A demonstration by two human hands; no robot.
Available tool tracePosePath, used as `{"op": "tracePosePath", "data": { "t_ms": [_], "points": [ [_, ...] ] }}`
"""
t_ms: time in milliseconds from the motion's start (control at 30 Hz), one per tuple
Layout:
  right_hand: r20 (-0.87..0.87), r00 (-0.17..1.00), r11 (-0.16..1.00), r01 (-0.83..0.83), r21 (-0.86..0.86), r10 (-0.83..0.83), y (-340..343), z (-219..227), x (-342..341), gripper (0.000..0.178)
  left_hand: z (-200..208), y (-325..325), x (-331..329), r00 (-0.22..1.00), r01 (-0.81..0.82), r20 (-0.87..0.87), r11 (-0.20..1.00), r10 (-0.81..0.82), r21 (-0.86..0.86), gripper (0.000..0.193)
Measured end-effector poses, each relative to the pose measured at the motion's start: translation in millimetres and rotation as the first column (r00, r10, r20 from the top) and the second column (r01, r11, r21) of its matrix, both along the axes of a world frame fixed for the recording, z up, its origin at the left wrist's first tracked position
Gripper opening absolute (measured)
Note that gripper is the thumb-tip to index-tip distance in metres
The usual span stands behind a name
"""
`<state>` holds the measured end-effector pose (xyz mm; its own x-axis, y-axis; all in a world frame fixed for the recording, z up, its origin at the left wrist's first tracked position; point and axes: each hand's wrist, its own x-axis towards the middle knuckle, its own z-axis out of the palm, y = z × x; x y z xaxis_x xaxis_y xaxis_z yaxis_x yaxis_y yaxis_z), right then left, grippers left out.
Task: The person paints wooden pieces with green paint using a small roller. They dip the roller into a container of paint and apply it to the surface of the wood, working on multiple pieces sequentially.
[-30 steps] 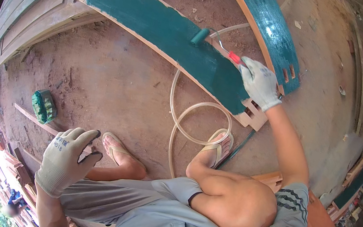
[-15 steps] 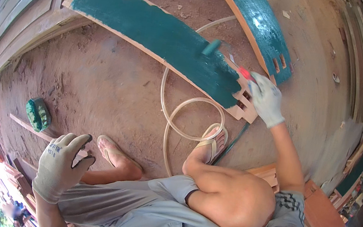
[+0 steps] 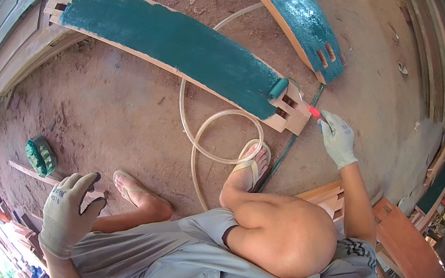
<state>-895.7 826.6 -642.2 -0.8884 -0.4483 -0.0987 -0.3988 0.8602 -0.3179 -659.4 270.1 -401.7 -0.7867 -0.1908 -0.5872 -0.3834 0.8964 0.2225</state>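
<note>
My right hand [image 3: 337, 140], in a white work glove, is closed round the red handle of a paint roller [image 3: 280, 88]. The roller's green sleeve rests near the right end of a wooden panel [image 3: 168, 43], beside its mortise holes. Dark green paint covers most of the panel's upper face, while bare wood shows along its edges and at both notched ends. Over by my left knee, my left hand [image 3: 70, 211] hangs in a grey glove with dark fingertips. Its fingers are curled loosely apart and hold nothing.
A second green-painted panel [image 3: 294, 16] lies at the far right of the first. A clear hose [image 3: 196, 145] loops on the dirt floor. A green-smeared container [image 3: 40, 155] stands at left. Wooden door frames [image 3: 15, 30] lean far left; long boards [image 3: 427, 61] lie at right.
My right hand has drawn the roller to the right, toward the panel's notched end. The view has shifted slightly, and my left hand stays about where it was.
</note>
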Motion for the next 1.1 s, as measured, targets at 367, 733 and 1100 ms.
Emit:
{"op": "tracePosePath", "data": {
  "t_ms": [367,733,1100],
  "points": [
    [-0.042,0.997,0.974,-0.066,-0.216,0.058,-98.1,-10.3,-42.2,0.027,0.0,14.1,-11.9,1.0,0.03,-0.001,1.0,-0.03,0.005,0.048],
    [0.081,0.991,0.993,0.11,-0.046,-0.106,1.7,-3.6,7.6,0.031,-1.8,9.8,-6.7,0.999,-0.018,0.036,1.0,0.018,0.002,0.049],
    [0.041,0.999,0.98,-0.017,-0.199,0.026,-76.1,-13.4,-41.4,0.033,-1.1,21.9,-20.4,0.998,0.063,-0.003,0.998,-0.063,0.009,0.049]
  ]
}}
